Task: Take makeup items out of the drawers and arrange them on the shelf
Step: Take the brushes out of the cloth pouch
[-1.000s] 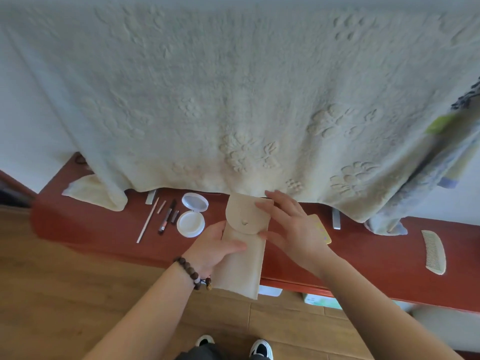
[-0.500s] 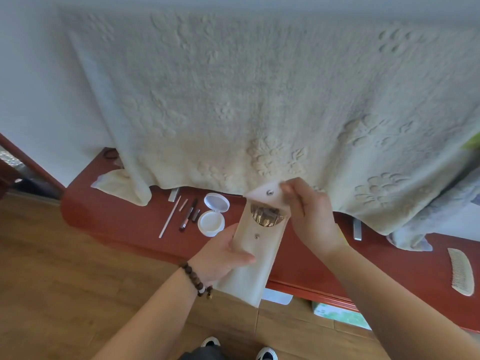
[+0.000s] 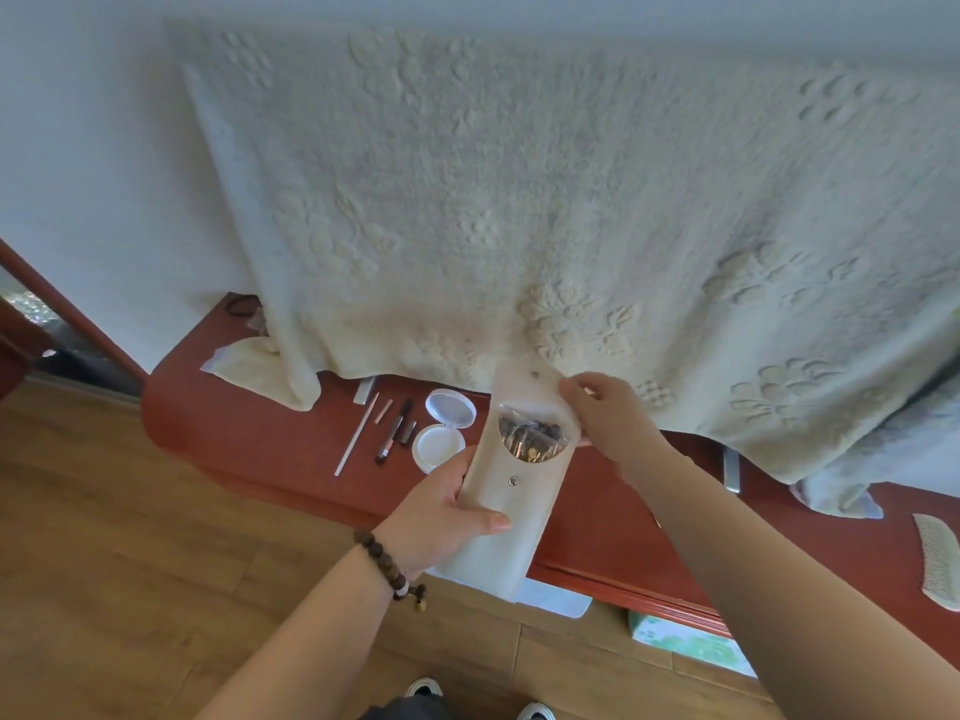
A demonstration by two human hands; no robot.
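A cream pouch (image 3: 511, 517) stands upright over the front edge of the red shelf (image 3: 270, 439). My left hand (image 3: 447, 511) grips its body from the left. My right hand (image 3: 605, 423) pinches the lifted flap (image 3: 524, 384) at its right edge. In the open mouth a clear bag of makeup brushes (image 3: 530, 439) shows. On the shelf to the left lie an open white compact (image 3: 441, 428), dark pencils (image 3: 395, 431) and a thin white stick (image 3: 356, 433).
A large cream towel (image 3: 571, 226) hangs over the back of the shelf and hides part of it. A pale comb (image 3: 940, 561) lies at the far right, a small grey item (image 3: 731, 470) by the towel's hem. Wooden floor (image 3: 130, 563) spreads below, with a green packet (image 3: 685, 644) under the shelf.
My right hand has lifted the pouch's flap open, so the brushes inside now show. The pouch has risen a little and my left hand keeps its grip.
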